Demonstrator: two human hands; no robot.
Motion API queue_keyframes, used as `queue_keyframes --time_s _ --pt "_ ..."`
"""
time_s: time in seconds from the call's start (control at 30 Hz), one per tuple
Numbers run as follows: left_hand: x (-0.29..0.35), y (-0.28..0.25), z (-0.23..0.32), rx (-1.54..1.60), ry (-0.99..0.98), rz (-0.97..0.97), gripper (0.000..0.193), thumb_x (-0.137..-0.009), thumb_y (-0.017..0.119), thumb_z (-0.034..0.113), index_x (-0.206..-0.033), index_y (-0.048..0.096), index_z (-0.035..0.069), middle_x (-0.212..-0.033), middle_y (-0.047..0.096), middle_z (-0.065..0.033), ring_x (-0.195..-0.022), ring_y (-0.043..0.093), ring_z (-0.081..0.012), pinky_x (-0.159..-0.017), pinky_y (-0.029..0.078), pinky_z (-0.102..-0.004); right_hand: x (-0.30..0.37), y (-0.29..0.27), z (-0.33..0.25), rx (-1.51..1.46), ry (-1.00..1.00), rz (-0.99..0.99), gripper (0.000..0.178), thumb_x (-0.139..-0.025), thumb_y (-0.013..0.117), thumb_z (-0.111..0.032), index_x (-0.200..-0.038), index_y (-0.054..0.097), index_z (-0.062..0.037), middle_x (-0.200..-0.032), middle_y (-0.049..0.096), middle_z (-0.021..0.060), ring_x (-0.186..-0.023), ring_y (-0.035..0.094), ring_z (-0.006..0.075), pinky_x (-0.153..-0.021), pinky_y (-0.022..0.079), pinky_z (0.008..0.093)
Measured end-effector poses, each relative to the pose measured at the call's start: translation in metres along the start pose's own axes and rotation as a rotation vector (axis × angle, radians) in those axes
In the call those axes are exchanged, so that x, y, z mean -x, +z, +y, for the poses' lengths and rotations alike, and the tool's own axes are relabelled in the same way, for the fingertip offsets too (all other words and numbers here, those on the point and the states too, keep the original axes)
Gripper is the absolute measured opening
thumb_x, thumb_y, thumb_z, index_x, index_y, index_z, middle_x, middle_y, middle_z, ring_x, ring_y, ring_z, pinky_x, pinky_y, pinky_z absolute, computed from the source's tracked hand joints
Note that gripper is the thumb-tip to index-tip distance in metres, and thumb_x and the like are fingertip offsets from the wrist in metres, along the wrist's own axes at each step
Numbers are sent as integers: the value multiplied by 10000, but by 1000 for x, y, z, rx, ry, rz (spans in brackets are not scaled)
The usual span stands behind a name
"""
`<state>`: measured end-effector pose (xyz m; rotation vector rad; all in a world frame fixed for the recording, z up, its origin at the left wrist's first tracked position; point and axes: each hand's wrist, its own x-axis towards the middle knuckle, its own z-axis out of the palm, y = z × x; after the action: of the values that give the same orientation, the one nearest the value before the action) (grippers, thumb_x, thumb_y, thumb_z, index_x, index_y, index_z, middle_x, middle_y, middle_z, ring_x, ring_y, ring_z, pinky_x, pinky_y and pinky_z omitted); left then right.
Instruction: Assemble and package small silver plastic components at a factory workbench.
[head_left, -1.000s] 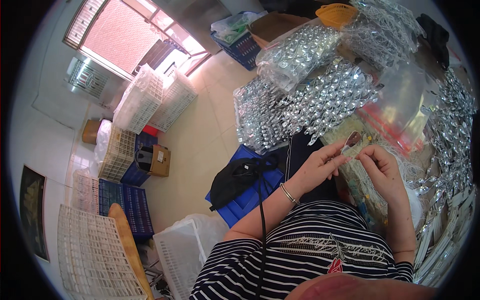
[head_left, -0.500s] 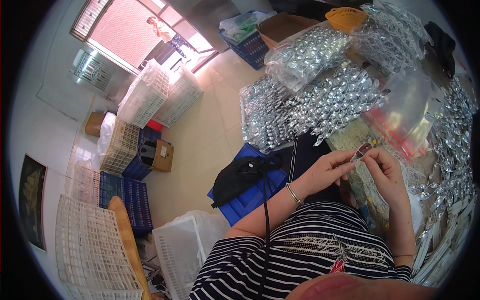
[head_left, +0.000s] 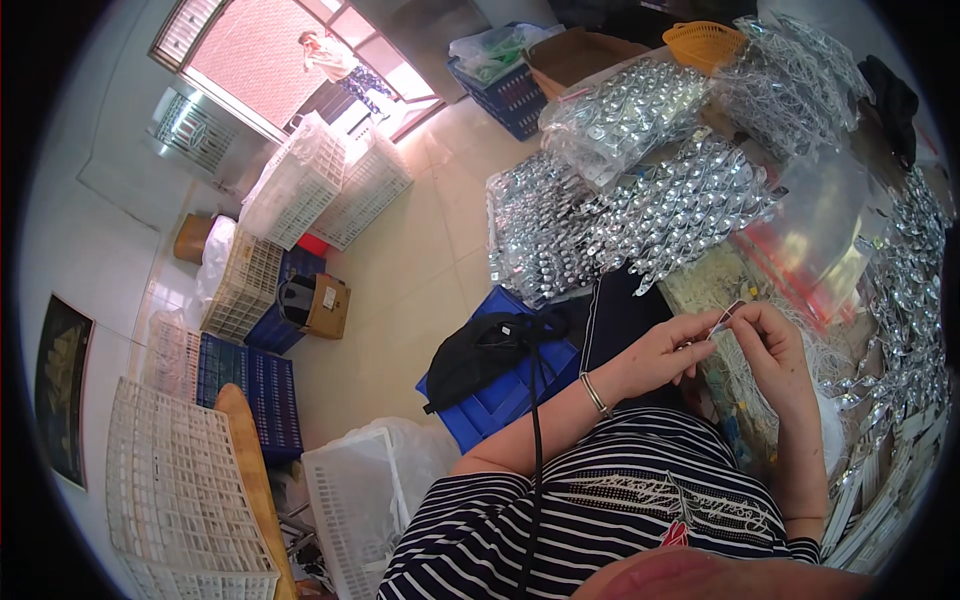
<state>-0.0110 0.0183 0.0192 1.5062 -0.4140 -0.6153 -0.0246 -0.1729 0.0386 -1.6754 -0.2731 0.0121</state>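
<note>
My left hand point(head_left: 672, 352) and my right hand point(head_left: 772, 348) meet over the near edge of the cluttered worktable, fingertips pinched close together. A thin white string point(head_left: 728, 312) curves between the fingertips, and both hands appear to grip it. Whatever else sits between the left thumb and finger is too small to make out. White stringy strands point(head_left: 748, 375) lie on the table under the hands. Beyond them is a spread of shiny silver twisted pieces point(head_left: 690, 215), with a clear plastic bag with a red edge point(head_left: 815, 235) to its right.
More silver twisted pieces point(head_left: 905, 300) cover the right side. A filled clear bag point(head_left: 625, 115), a yellow basket point(head_left: 703, 45) and a cardboard box point(head_left: 570, 60) stand at the back. A black cap point(head_left: 480, 360) rests on a blue crate point(head_left: 455, 418) at left. White crates point(head_left: 180, 490) line the wall; a person point(head_left: 335, 65) is outside the doorway.
A dark reddish oval patch at the fingertips no longer shows; the string now arches there. The hands stay close together with slight finger movement. The view has shifted slightly.
</note>
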Motion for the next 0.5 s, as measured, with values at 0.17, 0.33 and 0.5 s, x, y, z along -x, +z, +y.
queue_keyframes --time_s 0.17,0.33,0.5 --pt "1 0 -6 -16 12 3 455 -929 516 173 -1367 403 121 -876 455 16 -654 507 -45 -523 420 -175 0 -1 -1 1 39 -18 76 -882 544 -71 -885 582 -5 -748 535 -4 -667 461 51 -615 382 208" --pt "1 1 -6 -40 27 -1 455 -924 524 175 -1362 410 120 -870 441 11 -653 510 -48 -520 422 -175 1 -1 1 10 64 -24 83 -884 547 -80 -892 574 -2 -732 514 -12 -668 446 48 -609 375 203" --pt "1 0 -6 -39 -11 4 451 -922 528 173 -1355 416 114 -875 450 6 -657 514 -52 -526 428 -178 -1 -2 -1 27 69 -27 85 -886 547 -80 -896 570 1 -728 507 -15 -671 442 46 -607 374 203"
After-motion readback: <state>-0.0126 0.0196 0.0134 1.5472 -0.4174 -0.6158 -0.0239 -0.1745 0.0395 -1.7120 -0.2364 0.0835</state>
